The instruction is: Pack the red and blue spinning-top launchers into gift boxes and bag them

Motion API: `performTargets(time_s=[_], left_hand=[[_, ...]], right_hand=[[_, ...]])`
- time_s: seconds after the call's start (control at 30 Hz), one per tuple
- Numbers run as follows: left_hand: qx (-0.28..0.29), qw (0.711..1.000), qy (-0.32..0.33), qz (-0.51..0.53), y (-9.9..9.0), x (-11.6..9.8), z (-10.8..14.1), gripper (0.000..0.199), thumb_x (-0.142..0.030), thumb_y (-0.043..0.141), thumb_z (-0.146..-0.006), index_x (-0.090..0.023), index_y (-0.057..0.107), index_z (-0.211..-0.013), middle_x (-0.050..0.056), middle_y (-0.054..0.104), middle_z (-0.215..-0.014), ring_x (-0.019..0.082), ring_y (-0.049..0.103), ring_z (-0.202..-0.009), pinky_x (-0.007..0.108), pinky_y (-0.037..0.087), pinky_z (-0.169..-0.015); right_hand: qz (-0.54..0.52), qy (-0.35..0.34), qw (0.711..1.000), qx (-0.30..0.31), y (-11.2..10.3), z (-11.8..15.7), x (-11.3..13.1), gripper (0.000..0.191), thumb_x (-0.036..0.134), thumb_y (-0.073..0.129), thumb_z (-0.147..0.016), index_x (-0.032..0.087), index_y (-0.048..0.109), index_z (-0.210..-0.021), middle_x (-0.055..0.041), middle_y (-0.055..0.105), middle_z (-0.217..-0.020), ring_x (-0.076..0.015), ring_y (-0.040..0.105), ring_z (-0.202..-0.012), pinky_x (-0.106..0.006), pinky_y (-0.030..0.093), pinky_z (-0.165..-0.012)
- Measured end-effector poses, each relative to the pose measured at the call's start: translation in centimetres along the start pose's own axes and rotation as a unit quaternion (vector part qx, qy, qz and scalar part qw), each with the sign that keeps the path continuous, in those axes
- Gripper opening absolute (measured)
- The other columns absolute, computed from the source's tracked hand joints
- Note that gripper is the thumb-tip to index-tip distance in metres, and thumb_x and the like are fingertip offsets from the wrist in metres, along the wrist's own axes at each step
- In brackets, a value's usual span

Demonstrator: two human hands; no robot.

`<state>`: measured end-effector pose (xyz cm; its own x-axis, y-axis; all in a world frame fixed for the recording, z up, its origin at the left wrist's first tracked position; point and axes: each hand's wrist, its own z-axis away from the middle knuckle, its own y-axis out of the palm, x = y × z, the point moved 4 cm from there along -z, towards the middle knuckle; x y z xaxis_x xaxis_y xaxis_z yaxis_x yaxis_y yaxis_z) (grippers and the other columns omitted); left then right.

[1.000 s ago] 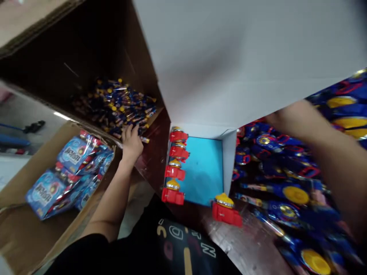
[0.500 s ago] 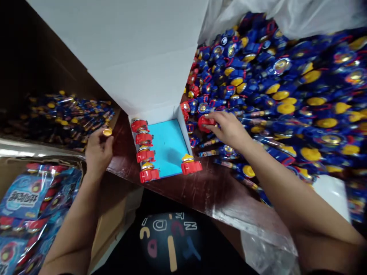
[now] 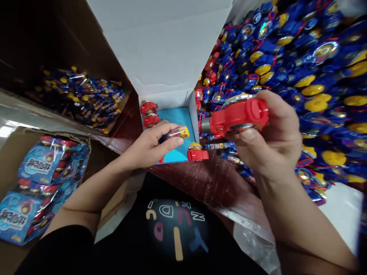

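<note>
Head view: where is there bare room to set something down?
Bare tabletop shows between the white box and the black shirt. Inside the box, blue floor lies bare between the left hand and the back wall. Crowded: heaped blue toys at right, small tubes at left.

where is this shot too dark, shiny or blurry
All in the head view: deep shadow inside the upper-left cardboard box; glare streaking the plastic-wrapped packs and the near edge of the dark red table; highlights on the red toy in the right hand; blue-and-yellow toys softening toward the right edge.
</note>
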<state>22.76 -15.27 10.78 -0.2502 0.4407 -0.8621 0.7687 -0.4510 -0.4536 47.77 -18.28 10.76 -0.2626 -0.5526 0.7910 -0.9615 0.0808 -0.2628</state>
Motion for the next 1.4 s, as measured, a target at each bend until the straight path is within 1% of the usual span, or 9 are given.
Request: performTargets(time_s=[0.2,0.47,0.6,0.7,0.8,0.93,1.0,1.2,1.4], left_hand=[[0.047,0.997,-0.008,0.055,0.4,0.0,-0.2,0.029,-0.044,0.062,-0.108,-0.017,0.071,-0.115,0.005,0.070,-0.101,0.014,0.062,-0.085,0.026,0.049,-0.074],[0.044,0.985,0.122,-0.116,0.3,-1.6,-0.2,0.019,-0.030,0.062,-0.108,-0.016,0.069,-0.119,0.005,0.067,-0.100,0.016,0.063,-0.090,0.029,0.053,-0.080],[-0.031,0.925,0.230,-0.301,0.5,-0.8,0.2,0.025,-0.034,0.056,-0.112,-0.021,0.067,-0.129,0.008,0.070,-0.103,0.021,0.064,-0.091,0.037,0.052,-0.083],[0.005,0.880,0.275,-0.386,0.6,0.6,0.3,0.031,-0.026,0.051,-0.112,-0.029,0.065,-0.140,0.003,0.074,-0.102,0.020,0.066,-0.084,0.039,0.051,-0.081],[-0.014,0.879,0.246,-0.408,-1.1,1.6,-0.3,0.040,-0.038,0.057,-0.112,-0.036,0.059,-0.151,0.004,0.075,-0.124,0.024,0.071,-0.109,0.045,0.052,-0.100],[-0.136,0.900,0.144,-0.389,-5.1,3.8,-1.7,0.073,-0.067,0.051,-0.108,-0.016,0.049,-0.161,0.016,0.056,-0.160,0.031,0.051,-0.150,0.052,0.038,-0.127],[-0.137,0.913,0.091,-0.374,-6.2,6.0,-2.5,0.068,-0.063,0.034,-0.114,-0.014,0.052,-0.157,0.013,0.051,-0.166,0.024,0.043,-0.157,0.048,0.034,-0.132],[-0.116,0.932,0.031,-0.343,-5.7,10.8,-3.6,0.061,-0.061,0.030,-0.115,-0.023,0.061,-0.151,0.011,0.058,-0.160,0.028,0.046,-0.155,0.053,0.033,-0.130],[-0.129,0.928,0.034,-0.347,-5.4,10.8,-3.5,0.053,-0.052,0.030,-0.116,-0.022,0.068,-0.139,0.010,0.069,-0.144,0.029,0.053,-0.148,0.049,0.037,-0.124]], right_hand=[[-0.011,-0.057,0.993,0.104,1.3,-1.1,1.1,0.050,0.038,0.084,-0.089,0.036,0.054,-0.129,-0.0088,0.060,-0.144,-0.0333,0.061,-0.138,-0.056,0.060,-0.106],[0.134,-0.130,0.953,0.238,1.0,-2.1,2.3,0.029,0.033,0.079,-0.095,0.035,0.065,-0.120,-0.0070,0.064,-0.122,-0.0289,0.064,-0.122,-0.051,0.061,-0.100],[0.019,0.055,0.981,0.188,1.6,-1.6,1.5,0.031,0.040,0.085,-0.091,0.031,0.064,-0.112,-0.0029,0.070,-0.105,-0.0201,0.070,-0.078,-0.038,0.063,-0.064],[-0.069,0.248,0.935,0.243,2.5,-0.9,0.3,0.048,0.052,0.085,-0.090,0.027,0.060,-0.121,0.0043,0.066,-0.081,-0.0126,0.057,-0.049,-0.030,0.049,-0.041],[-0.007,0.242,0.944,0.223,1.2,-1.9,0.3,0.057,0.064,0.076,-0.093,0.026,0.058,-0.131,0.0014,0.068,-0.085,-0.0149,0.062,-0.057,-0.031,0.052,-0.049],[0.241,0.019,0.967,0.076,-1.7,-4.8,0.3,0.058,0.076,0.054,-0.101,0.026,0.065,-0.128,-0.0110,0.068,-0.117,-0.0246,0.068,-0.094,-0.044,0.058,-0.083],[0.293,-0.015,0.948,0.126,-0.9,-5.4,-1.0,0.070,0.083,0.036,-0.103,0.024,0.067,-0.124,-0.0133,0.067,-0.117,-0.0287,0.067,-0.104,-0.049,0.055,-0.094],[0.363,0.036,0.875,0.318,4.4,-4.6,-3.7,0.074,0.074,0.017,-0.109,0.022,0.070,-0.113,-0.0122,0.069,-0.114,-0.0275,0.069,-0.097,-0.036,0.048,-0.064],[0.448,0.018,0.836,0.317,5.6,-4.6,-2.9,0.069,0.066,0.016,-0.112,0.024,0.070,-0.119,-0.0107,0.070,-0.117,-0.0226,0.065,-0.083,-0.031,0.029,-0.051]])
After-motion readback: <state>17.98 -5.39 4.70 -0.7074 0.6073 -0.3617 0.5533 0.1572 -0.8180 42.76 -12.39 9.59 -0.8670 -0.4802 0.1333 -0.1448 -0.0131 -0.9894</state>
